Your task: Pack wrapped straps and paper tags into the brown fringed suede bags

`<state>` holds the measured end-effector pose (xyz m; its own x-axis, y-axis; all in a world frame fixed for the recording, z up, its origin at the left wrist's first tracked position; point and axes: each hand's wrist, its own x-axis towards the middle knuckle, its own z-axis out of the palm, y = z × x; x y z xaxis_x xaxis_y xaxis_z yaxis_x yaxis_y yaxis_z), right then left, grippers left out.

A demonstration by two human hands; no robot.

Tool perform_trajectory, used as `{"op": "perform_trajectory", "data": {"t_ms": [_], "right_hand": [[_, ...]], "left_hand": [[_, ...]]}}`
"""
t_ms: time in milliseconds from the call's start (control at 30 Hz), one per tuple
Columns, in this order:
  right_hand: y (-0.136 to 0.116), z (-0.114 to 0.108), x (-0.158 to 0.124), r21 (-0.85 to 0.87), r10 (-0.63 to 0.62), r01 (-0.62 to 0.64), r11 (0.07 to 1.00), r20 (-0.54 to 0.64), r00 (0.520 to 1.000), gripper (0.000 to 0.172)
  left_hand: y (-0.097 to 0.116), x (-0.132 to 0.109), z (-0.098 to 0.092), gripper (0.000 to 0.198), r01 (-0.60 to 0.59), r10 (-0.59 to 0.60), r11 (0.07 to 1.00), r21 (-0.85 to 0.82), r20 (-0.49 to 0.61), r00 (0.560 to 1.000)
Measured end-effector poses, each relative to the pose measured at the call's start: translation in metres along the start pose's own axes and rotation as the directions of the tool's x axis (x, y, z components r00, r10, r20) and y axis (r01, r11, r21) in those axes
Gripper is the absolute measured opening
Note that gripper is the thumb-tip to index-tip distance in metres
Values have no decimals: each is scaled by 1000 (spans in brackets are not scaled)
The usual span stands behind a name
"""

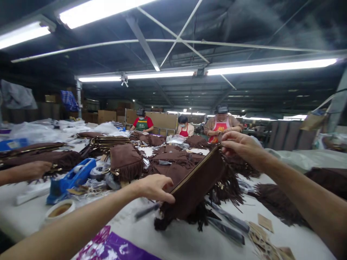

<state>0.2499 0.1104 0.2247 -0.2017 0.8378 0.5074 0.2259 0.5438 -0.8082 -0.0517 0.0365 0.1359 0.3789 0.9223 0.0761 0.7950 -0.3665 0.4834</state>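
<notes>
A dark brown fringed bag (199, 186) with a gold zipper along its upper edge is held tilted above the white table. My right hand (241, 148) pinches its raised far corner, fingers closed. At the lower near end, my left hand (157, 187) grips the zipper edge between thumb and fingers. Long fringe hangs from the bag's right side and bottom. Beneath and beside it lie dark grey strips (226, 231) and a bundle of tan tags with cords (261, 238). More brown fringed bags (126, 160) are piled just beyond my hands.
A blue tape dispenser (72, 180) and a tape roll (60, 209) stand left. Another person's hand (39, 169) is near stacked bags at the left edge. A purple printed bag (121, 249) lies in front. Several co-workers (141, 124) are across the table (151, 236).
</notes>
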Motion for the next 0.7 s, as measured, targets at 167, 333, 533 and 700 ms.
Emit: {"op": "perform_trajectory", "data": {"t_ms": [167,333,533,700], "right_hand": [[-41,5,27,38,-65,66,997,-37,997,13],[-61,-22,26,170,-107,120,978,-83,991,21],[-23,-23,-36,74,108,-124,990,193,975,41],[30,24,-102,-177,142,-73,981,416,898,41]], "left_hand": [[26,50,34,12,-26,36,894,-448,14,999],[52,78,35,28,-139,62,607,-782,-128,990],[62,75,33,44,-320,-100,214,-923,-346,933],[38,47,66,24,-329,-413,59,-942,-324,851]]}}
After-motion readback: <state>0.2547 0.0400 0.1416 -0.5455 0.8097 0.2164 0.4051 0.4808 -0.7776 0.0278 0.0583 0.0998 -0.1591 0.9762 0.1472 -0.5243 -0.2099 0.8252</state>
